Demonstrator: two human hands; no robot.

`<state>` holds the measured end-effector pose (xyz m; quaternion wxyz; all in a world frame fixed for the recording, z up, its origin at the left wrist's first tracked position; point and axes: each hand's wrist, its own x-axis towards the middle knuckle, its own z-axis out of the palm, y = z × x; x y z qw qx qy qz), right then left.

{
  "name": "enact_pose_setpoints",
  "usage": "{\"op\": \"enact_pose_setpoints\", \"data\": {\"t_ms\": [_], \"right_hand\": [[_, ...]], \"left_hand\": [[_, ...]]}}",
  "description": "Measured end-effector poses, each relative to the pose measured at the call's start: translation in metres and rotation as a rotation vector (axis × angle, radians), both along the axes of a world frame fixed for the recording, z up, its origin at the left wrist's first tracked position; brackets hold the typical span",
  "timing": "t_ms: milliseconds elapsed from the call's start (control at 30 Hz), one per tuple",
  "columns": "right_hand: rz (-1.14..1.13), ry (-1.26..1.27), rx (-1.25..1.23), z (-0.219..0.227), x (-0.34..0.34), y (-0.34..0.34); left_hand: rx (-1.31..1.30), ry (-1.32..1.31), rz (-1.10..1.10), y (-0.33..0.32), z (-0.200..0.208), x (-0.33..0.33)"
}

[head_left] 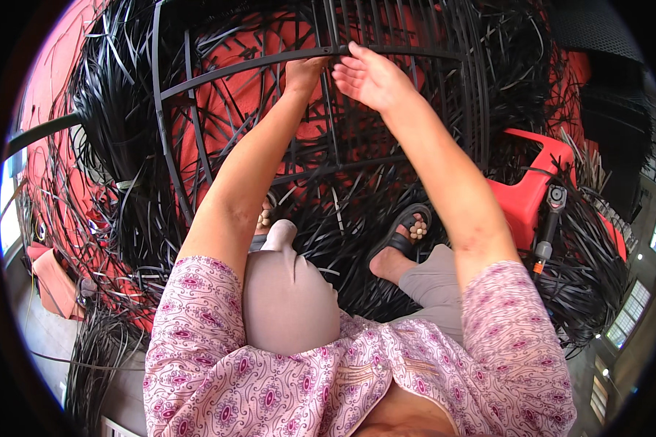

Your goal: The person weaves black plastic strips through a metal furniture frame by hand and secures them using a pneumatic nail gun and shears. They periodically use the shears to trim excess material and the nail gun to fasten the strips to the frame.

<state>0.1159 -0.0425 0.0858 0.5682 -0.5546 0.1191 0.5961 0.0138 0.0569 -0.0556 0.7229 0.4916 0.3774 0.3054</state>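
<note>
Between the seated person's feet and the far heap of strips stands a black frame (233, 71), its slim bars set wide on the left and packed close on the right. Both bare hands meet at the middle of its curved crossbar. The left hand (305, 73) is bent in against the bar, its fingertips mostly hidden; from where I stand I cannot tell whether it pinches anything. Just beside it, the right hand (372, 76) is loosely spread, palm showing and fingers slightly curled, with nothing visible in the palm; its topmost digit reaches the bar.

Under the frame lies a red covering (222, 120), strewn with loose black strips (364, 269). A thick bundle of strips (116, 80) hangs off to the person's left. Over on the right sits a red plastic piece (517, 207), with a grey and black hand tool (552, 218), orange near its end, right beside it. One dark sandal (424, 211), trimmed with beads, shows plainly among the strips.
</note>
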Motion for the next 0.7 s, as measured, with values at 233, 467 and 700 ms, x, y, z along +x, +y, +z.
{"op": "enact_pose_setpoints", "data": {"t_ms": [233,467,700], "right_hand": [[-0.207,-0.049,-0.1,-0.03,-0.029,0.038],[-0.172,-0.123,0.074,-0.043,-0.028,0.033],[-0.172,-0.162,0.2,-0.052,-0.021,0.023]], "left_hand": [[0.098,0.185,0.017,0.019,-0.031,0.003],[0.255,0.455,0.18,0.024,-0.012,-0.007],[0.604,0.58,-1.057,0.027,0.069,-0.062]]}}
